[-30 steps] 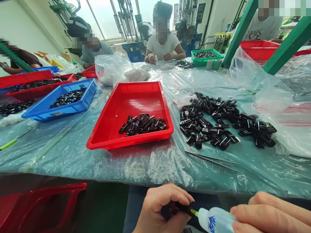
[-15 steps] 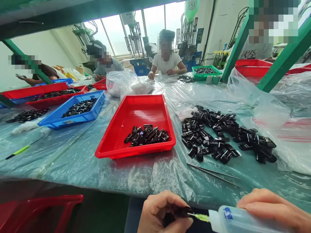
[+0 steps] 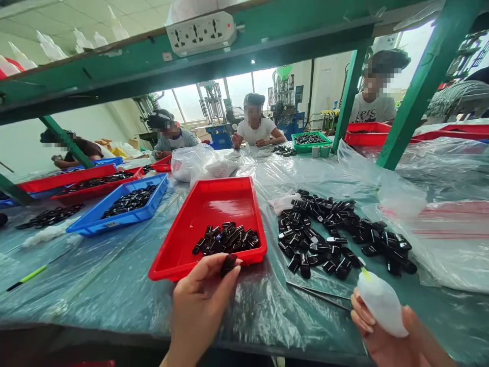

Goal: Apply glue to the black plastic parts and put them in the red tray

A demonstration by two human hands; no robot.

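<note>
Between thumb and fingers, my left hand (image 3: pixel 202 300) pinches a small black piece (image 3: pixel 228 265) just in front of the near rim of a red tray (image 3: pixel 171 265). Inside that tray lies a heap of glossy black pieces (image 3: pixel 229 238). At the lower right my right hand (image 3: pixel 385 326) is wrapped round a white squeeze bottle (image 3: pixel 382 300), its yellow-green tip (image 3: pixel 365 273) pointing up and left. A larger spread of black pieces (image 3: pixel 305 229) lies on the plastic-covered table, beyond and left of the bottle. Metal tweezers (image 3: pixel 321 294) rest left of my right hand.
A blue tray (image 3: pixel 118 224) of black pieces stands left of the red one. A green-handled tool (image 3: pixel 32 275) lies far left. Plastic bags (image 3: pixel 451 234) cover the right side. A green frame (image 3: pixel 267 43) crosses overhead. Several people sit around the table.
My left hand has moved up and left with the black piece, away from the bottle tip. My right hand has tilted the bottle upward. The view has shifted, showing more of the overhead frame.
</note>
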